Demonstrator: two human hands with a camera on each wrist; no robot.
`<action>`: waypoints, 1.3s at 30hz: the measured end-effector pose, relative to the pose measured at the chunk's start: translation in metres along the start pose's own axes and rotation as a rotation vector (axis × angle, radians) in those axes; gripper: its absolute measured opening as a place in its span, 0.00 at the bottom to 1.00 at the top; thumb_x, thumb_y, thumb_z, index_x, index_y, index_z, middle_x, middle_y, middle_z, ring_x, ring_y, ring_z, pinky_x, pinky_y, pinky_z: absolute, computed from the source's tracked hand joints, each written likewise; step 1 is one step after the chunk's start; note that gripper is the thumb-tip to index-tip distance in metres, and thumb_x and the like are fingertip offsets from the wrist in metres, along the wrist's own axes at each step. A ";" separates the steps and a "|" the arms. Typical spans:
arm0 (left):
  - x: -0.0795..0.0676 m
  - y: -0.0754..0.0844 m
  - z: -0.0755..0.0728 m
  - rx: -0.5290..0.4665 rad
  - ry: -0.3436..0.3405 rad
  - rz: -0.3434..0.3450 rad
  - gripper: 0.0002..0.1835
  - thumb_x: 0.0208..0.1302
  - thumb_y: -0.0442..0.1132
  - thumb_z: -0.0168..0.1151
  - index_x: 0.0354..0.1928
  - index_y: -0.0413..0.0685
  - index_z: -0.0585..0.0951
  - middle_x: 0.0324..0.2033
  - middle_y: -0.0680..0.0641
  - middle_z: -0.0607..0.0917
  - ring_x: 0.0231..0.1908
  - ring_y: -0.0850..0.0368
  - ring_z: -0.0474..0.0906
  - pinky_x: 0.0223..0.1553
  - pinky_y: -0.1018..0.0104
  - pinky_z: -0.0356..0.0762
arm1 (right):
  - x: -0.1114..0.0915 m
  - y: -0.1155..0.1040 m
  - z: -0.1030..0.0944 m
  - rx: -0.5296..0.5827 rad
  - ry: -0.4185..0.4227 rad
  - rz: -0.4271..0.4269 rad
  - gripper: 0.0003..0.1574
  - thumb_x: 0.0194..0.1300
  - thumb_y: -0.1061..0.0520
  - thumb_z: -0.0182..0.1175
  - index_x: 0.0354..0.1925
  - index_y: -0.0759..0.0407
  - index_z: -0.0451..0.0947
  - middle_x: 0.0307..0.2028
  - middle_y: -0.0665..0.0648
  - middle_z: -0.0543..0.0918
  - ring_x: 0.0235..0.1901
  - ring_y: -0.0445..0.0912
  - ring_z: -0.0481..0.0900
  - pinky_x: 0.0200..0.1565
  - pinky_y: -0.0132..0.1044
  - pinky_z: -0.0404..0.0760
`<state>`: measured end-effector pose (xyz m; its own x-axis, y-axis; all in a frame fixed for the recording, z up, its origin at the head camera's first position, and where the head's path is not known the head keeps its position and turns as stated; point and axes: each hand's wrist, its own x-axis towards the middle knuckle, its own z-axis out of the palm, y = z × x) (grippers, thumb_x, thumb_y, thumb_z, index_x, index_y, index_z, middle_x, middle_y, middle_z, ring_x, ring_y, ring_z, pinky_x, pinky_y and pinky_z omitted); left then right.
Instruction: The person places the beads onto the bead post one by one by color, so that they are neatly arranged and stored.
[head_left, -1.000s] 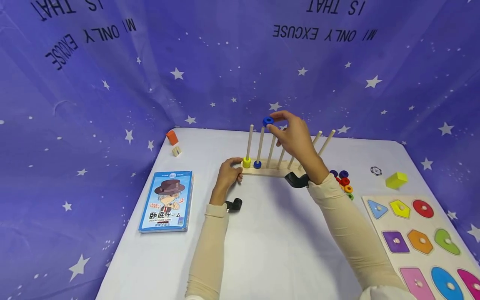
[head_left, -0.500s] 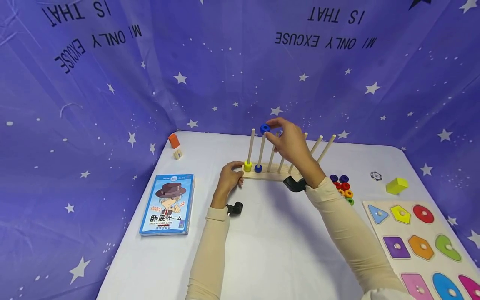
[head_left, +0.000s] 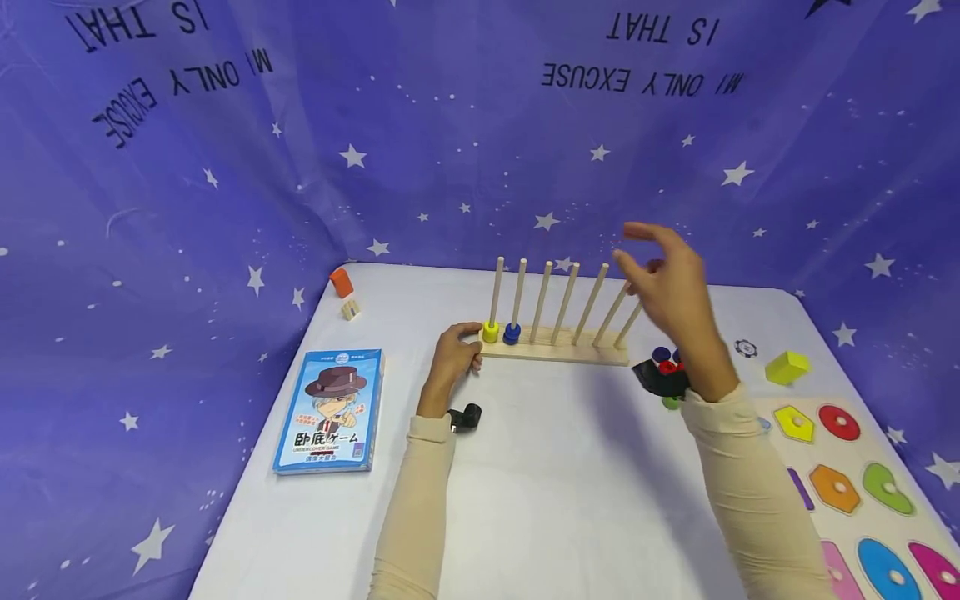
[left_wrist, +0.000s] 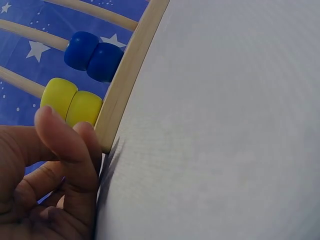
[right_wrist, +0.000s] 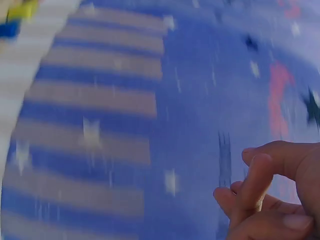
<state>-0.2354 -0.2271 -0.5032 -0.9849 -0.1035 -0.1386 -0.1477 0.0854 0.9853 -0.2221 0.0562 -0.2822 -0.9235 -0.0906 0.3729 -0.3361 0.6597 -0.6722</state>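
Observation:
A wooden peg stand (head_left: 558,351) with several upright rods stands toward the back of the table. Yellow beads (head_left: 491,332) sit at the foot of its leftmost rod; the left wrist view shows two. On the second rod, two blue beads (left_wrist: 82,51) are stacked at the bottom. My left hand (head_left: 452,354) holds the left end of the base between thumb and fingers, close beside the yellow beads. Above the stand's right end hovers my right hand (head_left: 675,283), thumb and forefinger apart, holding nothing. The right wrist view is blurred and shows that hand's bent fingers (right_wrist: 257,180).
Loose beads (head_left: 662,354) in blue, red and green lie right of the stand, partly hidden by the right wrist. A shape puzzle board (head_left: 851,450), yellow block (head_left: 787,367) and poker chip (head_left: 746,348) are at right. At left lie a game box (head_left: 330,412) and orange block (head_left: 341,282).
My right hand lowered a blue bead onto the second rod and let it go; it now rests on the other blue one. That hand has moved right. The left hand stays put.

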 end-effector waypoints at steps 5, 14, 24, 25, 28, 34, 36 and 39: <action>0.000 0.002 0.003 -0.004 -0.018 0.014 0.20 0.62 0.24 0.56 0.56 0.38 0.76 0.47 0.39 0.79 0.16 0.60 0.75 0.16 0.71 0.78 | -0.024 0.063 -0.059 -0.072 0.110 0.161 0.30 0.66 0.44 0.58 0.64 0.49 0.70 0.57 0.56 0.77 0.21 0.33 0.78 0.16 0.29 0.75; -0.002 0.002 -0.005 0.034 -0.006 0.008 0.20 0.62 0.26 0.56 0.57 0.40 0.76 0.46 0.39 0.79 0.16 0.60 0.74 0.16 0.73 0.76 | -0.093 0.182 -0.047 -0.118 -0.084 0.412 0.31 0.69 0.42 0.54 0.61 0.60 0.69 0.53 0.65 0.76 0.27 0.45 0.84 0.28 0.29 0.78; 0.000 0.000 0.005 0.017 -0.010 -0.008 0.20 0.62 0.26 0.57 0.57 0.41 0.76 0.44 0.40 0.79 0.16 0.60 0.74 0.17 0.72 0.78 | -0.136 0.215 -0.020 -0.122 -0.232 0.578 0.32 0.68 0.47 0.56 0.62 0.64 0.63 0.52 0.67 0.74 0.31 0.48 0.84 0.36 0.40 0.82; 0.000 0.000 0.006 0.011 -0.006 -0.007 0.20 0.62 0.26 0.57 0.57 0.42 0.76 0.44 0.39 0.79 0.16 0.60 0.74 0.17 0.72 0.78 | -0.136 0.216 -0.019 -0.131 -0.238 0.577 0.33 0.67 0.47 0.56 0.62 0.64 0.63 0.52 0.67 0.74 0.31 0.48 0.83 0.36 0.40 0.83; 0.000 0.002 0.006 0.014 0.005 0.007 0.20 0.62 0.26 0.57 0.56 0.42 0.77 0.46 0.42 0.79 0.16 0.60 0.74 0.17 0.72 0.77 | -0.135 0.218 -0.016 -0.145 -0.252 0.577 0.33 0.66 0.48 0.59 0.61 0.65 0.63 0.52 0.68 0.73 0.33 0.49 0.82 0.36 0.40 0.83; -0.002 0.003 0.006 0.015 -0.017 0.009 0.20 0.62 0.26 0.56 0.57 0.40 0.76 0.49 0.41 0.79 0.18 0.58 0.75 0.17 0.73 0.77 | -0.137 0.219 -0.012 -0.179 -0.246 0.618 0.34 0.65 0.49 0.60 0.61 0.67 0.63 0.51 0.68 0.74 0.33 0.50 0.79 0.35 0.37 0.82; -0.002 0.003 0.006 0.017 -0.015 0.008 0.20 0.62 0.26 0.56 0.57 0.40 0.76 0.48 0.41 0.79 0.17 0.58 0.74 0.16 0.73 0.77 | -0.139 0.220 -0.011 -0.190 -0.243 0.615 0.33 0.65 0.49 0.60 0.60 0.67 0.64 0.50 0.67 0.74 0.31 0.49 0.79 0.32 0.35 0.81; -0.002 0.003 0.007 0.005 -0.012 0.003 0.20 0.61 0.25 0.56 0.56 0.39 0.76 0.47 0.40 0.79 0.17 0.59 0.74 0.16 0.73 0.76 | -0.140 0.217 -0.013 -0.208 -0.216 0.588 0.32 0.65 0.49 0.60 0.59 0.67 0.66 0.49 0.67 0.75 0.28 0.48 0.79 0.27 0.33 0.80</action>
<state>-0.2340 -0.2200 -0.5005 -0.9863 -0.0915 -0.1370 -0.1453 0.0904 0.9853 -0.1630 0.2216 -0.4722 -0.9660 0.1950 -0.1700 0.2580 0.7736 -0.5788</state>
